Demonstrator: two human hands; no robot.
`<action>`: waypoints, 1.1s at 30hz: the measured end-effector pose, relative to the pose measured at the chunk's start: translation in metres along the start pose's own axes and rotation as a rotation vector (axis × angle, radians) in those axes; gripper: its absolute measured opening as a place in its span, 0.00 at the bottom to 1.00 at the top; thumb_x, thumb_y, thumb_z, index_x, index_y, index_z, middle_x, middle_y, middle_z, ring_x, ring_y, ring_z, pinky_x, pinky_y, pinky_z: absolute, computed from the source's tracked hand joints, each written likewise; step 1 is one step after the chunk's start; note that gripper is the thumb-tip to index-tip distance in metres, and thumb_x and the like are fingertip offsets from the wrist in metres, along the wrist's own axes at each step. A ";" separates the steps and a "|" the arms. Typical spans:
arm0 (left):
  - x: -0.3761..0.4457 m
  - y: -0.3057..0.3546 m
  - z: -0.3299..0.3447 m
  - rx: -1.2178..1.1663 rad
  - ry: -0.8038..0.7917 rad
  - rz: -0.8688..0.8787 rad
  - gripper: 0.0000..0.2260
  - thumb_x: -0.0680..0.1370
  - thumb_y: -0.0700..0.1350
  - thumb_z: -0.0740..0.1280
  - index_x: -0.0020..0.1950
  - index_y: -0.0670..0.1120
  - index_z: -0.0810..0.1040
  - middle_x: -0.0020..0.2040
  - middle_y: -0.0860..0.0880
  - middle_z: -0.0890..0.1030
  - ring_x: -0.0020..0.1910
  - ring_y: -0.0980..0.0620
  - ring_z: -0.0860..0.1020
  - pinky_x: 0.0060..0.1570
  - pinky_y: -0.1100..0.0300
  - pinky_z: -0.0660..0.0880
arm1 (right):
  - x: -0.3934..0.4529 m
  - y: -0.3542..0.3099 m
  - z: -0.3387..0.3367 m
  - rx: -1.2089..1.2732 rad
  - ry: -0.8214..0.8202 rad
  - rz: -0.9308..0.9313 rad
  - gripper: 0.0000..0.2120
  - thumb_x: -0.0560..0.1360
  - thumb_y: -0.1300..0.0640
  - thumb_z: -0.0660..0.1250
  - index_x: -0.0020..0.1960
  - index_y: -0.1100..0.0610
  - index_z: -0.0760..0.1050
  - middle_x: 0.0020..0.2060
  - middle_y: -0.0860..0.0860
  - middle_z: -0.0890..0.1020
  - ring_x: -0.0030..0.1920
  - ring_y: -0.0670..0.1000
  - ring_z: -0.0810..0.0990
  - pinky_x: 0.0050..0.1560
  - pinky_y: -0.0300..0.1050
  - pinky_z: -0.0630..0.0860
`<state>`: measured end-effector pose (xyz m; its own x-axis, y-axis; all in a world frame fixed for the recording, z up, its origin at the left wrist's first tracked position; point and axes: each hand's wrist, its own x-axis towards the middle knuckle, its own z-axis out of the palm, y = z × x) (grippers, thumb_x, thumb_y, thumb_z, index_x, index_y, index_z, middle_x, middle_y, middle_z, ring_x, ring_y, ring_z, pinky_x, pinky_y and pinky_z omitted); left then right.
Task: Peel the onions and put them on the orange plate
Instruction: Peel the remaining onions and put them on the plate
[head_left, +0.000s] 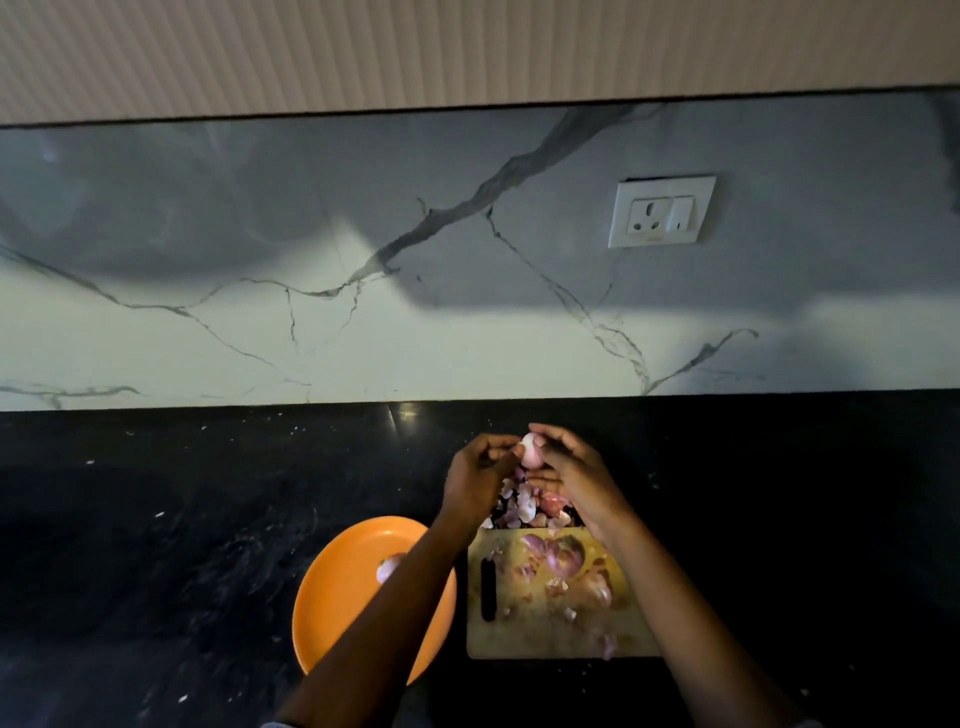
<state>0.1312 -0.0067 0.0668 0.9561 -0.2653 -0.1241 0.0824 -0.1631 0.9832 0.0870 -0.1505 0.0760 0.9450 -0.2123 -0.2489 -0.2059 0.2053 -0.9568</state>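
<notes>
A small pale pink onion (531, 453) is held up between both hands above the dark counter. My left hand (478, 478) pinches its left side with the fingertips. My right hand (574, 478) curls round it from the right and top. Below them lies a heap of purple and white onion skins (524, 506). The orange plate (343, 592) sits at lower left under my left forearm, with one peeled onion (387, 569) on it. Purple unpeeled onions (563, 558) and skin scraps lie on the wooden cutting board (519, 639).
The black stone counter (182, 519) stretches left and right of the plate and board. A marble backsplash (311, 312) rises behind it, with a white wall socket (661, 212) at upper right.
</notes>
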 end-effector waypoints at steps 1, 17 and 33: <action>0.000 -0.002 0.000 -0.036 0.019 -0.019 0.05 0.79 0.40 0.69 0.53 0.46 0.83 0.46 0.50 0.86 0.47 0.54 0.84 0.51 0.56 0.81 | 0.000 0.001 0.001 -0.007 -0.004 0.000 0.10 0.83 0.57 0.64 0.62 0.51 0.78 0.56 0.58 0.84 0.51 0.56 0.86 0.51 0.48 0.83; 0.001 -0.017 0.004 0.089 0.163 -0.050 0.08 0.83 0.46 0.64 0.48 0.45 0.78 0.43 0.49 0.81 0.43 0.54 0.80 0.44 0.59 0.75 | -0.004 0.012 -0.008 0.160 0.036 0.001 0.12 0.81 0.55 0.66 0.64 0.53 0.77 0.58 0.57 0.82 0.51 0.53 0.86 0.49 0.43 0.81; -0.003 -0.034 0.003 0.124 0.034 -0.104 0.12 0.86 0.47 0.56 0.50 0.45 0.76 0.46 0.43 0.82 0.46 0.45 0.82 0.49 0.48 0.80 | 0.000 0.033 -0.014 -0.016 0.221 -0.086 0.12 0.76 0.58 0.73 0.56 0.46 0.80 0.56 0.51 0.84 0.57 0.50 0.83 0.60 0.52 0.81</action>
<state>0.1244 -0.0028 0.0333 0.9533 -0.2091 -0.2179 0.1482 -0.3047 0.9408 0.0766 -0.1572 0.0428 0.8812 -0.4324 -0.1914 -0.1325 0.1627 -0.9777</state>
